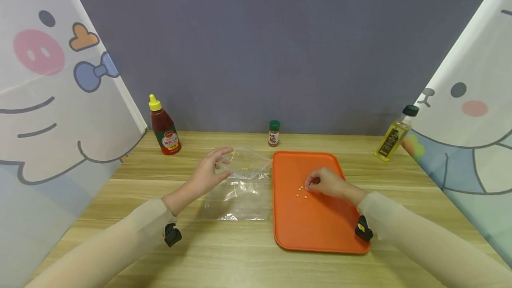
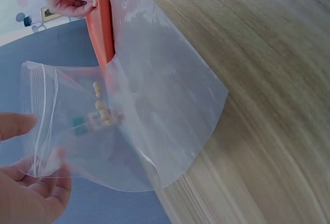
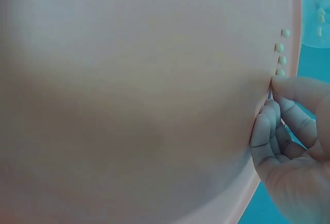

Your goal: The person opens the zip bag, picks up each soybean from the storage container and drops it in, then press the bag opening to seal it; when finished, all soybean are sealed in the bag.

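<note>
In the head view, a clear zip bag (image 1: 240,199) rests on the desk (image 1: 224,257), its mouth lifted and spread by the person's left hand (image 1: 205,173), which holds the rim at about ten o'clock with thumb and forefinger well apart. Some pale beans (image 1: 245,169) show inside, so the bagging looks partly done. At three o'clock from the bag lies an orange tray (image 1: 308,230), with loose beans (image 1: 297,195) toward its ten o'clock, just beside the right hand (image 1: 331,183). A ketchup bottle (image 1: 164,130) stands at ten o'clock from the bag and a green-capped shaker (image 1: 274,134) at one o'clock, neither apparently part of the work. In the left wrist view, the bagged beans sit in a short line, the left hand grips the zip end at eight o'clock, and the right hand is at the tray between ten and eleven. In the right wrist view, four beans line the tray at two o'clock; below them the right fingers are curled, tips close together, though whether a bean is between them cannot be told. Those loose beans seem to be what is left, and the bag's mouth is unsealed
</note>
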